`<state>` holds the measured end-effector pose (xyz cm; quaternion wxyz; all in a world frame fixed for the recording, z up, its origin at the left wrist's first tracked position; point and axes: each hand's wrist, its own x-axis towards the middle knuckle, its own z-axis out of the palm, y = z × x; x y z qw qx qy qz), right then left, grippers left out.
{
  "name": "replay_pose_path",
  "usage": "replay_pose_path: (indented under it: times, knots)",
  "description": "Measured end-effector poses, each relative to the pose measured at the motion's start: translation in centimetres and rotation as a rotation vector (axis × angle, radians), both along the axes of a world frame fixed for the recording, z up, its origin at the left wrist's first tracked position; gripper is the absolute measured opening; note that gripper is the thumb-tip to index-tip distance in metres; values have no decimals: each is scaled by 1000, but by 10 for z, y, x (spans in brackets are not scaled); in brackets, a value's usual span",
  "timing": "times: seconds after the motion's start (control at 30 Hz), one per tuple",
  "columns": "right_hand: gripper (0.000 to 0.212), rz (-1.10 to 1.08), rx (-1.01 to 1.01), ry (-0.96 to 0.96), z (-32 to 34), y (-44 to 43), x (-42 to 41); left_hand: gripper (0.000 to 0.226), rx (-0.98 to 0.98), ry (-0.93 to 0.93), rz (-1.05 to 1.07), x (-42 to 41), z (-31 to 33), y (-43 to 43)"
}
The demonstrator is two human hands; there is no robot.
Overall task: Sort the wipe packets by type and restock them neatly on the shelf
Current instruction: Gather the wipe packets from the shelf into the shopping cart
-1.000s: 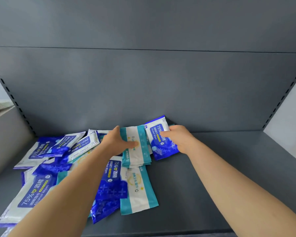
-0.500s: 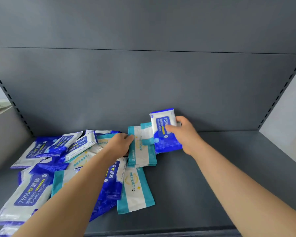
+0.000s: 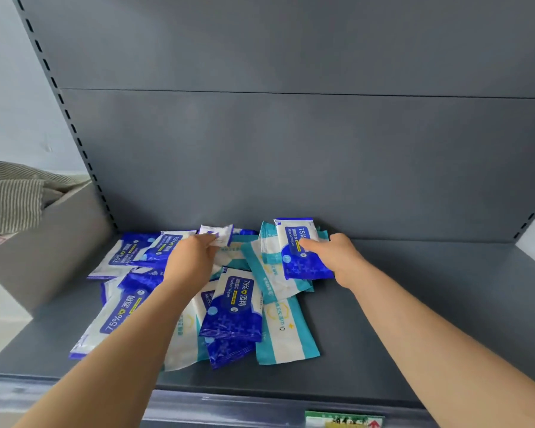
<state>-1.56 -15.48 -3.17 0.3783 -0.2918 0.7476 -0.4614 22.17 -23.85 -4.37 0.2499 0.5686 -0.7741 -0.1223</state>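
Hands: our left hand [image 3: 192, 261] pinches a packet [image 3: 218, 233]; right hand [image 3: 340, 257] grips a blue packet [image 3: 303, 261].
Progress: pile [image 3: 232, 307] mixed, shelf [image 3: 414, 304] restocking barely begun.

Body in view: left forearm [image 3: 121, 344] and right forearm [image 3: 445, 335], both bare right to the frame edge. Left hand [image 3: 192, 261], right hand [image 3: 340, 257] bare as well, ungloved.

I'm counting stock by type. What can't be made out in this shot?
Head view:
- Packets under the left forearm: covered by it.
- Grip of the left hand on the back packet: hidden by its own knuckles.
- Teal packets behind the right hand's blue packet: count hidden.
- Green label: cut off by the bottom edge.
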Motion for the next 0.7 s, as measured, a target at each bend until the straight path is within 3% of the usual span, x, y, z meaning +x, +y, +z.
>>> replay_pose_path:
  times: [0.07,0.17,0.23,0.3,0.37,0.5,0.6,0.7]
  knots:
    - [45,6,-9,-26,-2,1,-1,31,53,63,-172,-7,3,7]
    - [33,33,-37,-73,-3,3,-2,30,378,141,-292,-19,10,22]
    - [30,56,-53,-78,-3,4,-1,26,480,286,-261,-25,13,27]
    - [33,69,-62,-67,-1,6,0,28,379,332,-168,-30,14,26]
    - [39,72,-71,-79,2,7,1,48,347,376,-70,-32,14,23]
    - [43,84,-61,-112,4,8,2,74,610,613,56,-41,22,24]
    - [36,60,-65,-108,5,9,-2,83,696,573,48,-49,28,23]
    - [55,39,-44,-68,7,10,-12,81,721,522,22,-58,30,20]
